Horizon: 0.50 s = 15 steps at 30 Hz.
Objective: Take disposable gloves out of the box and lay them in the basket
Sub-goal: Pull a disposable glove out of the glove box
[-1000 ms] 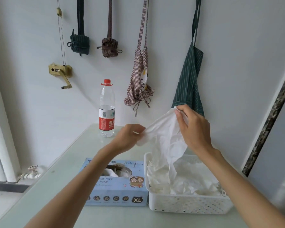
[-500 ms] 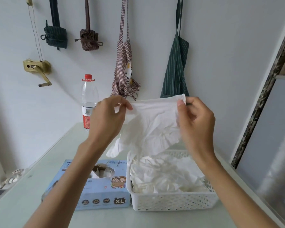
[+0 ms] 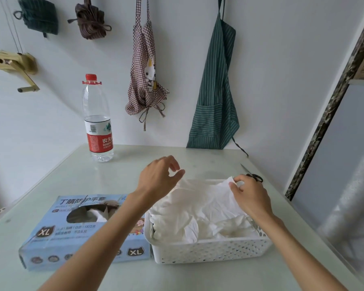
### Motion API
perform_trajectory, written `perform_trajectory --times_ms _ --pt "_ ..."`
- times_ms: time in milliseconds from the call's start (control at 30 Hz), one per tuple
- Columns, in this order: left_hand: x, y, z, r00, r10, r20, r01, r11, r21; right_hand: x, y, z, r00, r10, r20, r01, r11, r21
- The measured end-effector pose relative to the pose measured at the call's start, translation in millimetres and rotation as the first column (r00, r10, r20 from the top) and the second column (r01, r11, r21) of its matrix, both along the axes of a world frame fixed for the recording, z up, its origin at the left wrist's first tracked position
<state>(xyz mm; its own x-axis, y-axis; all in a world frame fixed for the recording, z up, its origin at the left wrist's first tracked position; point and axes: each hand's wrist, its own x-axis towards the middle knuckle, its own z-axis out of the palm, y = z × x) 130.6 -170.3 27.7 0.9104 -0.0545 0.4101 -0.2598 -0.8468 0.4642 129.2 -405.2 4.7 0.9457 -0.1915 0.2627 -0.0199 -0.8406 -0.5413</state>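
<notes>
My right hand [image 3: 250, 196] fingers pinch glove [image 3: 206, 198] corner over basket [image 3: 208, 250]; left hand [image 3: 158, 179] loose, empty. Risk: glove drapes over 12 o'clock rim, slides out.

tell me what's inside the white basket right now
The white basket holds a heap of crumpled white disposable gloves; the right hand pinches the top one's edge. The heap hides the basket's floor and anything beneath.
</notes>
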Motion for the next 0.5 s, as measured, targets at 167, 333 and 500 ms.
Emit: perform_trajectory --times_ms 167,333,500 --pt "-26 23 2 0.968 -0.009 -0.251 0.115 0.904 0.411 2 -2 -4 0.997 0.039 0.071 -0.023 0.977 -0.213" --pt "-26 32 3 0.974 -0.062 -0.218 0.157 0.877 0.454 1 -5 -7 0.993 0.042 0.113 -0.002 0.941 -0.338" --pt "-24 32 4 0.985 0.004 -0.171 0.074 0.891 0.448 1 -11 -12 0.992 0.043 0.116 0.005 0.925 -0.379"
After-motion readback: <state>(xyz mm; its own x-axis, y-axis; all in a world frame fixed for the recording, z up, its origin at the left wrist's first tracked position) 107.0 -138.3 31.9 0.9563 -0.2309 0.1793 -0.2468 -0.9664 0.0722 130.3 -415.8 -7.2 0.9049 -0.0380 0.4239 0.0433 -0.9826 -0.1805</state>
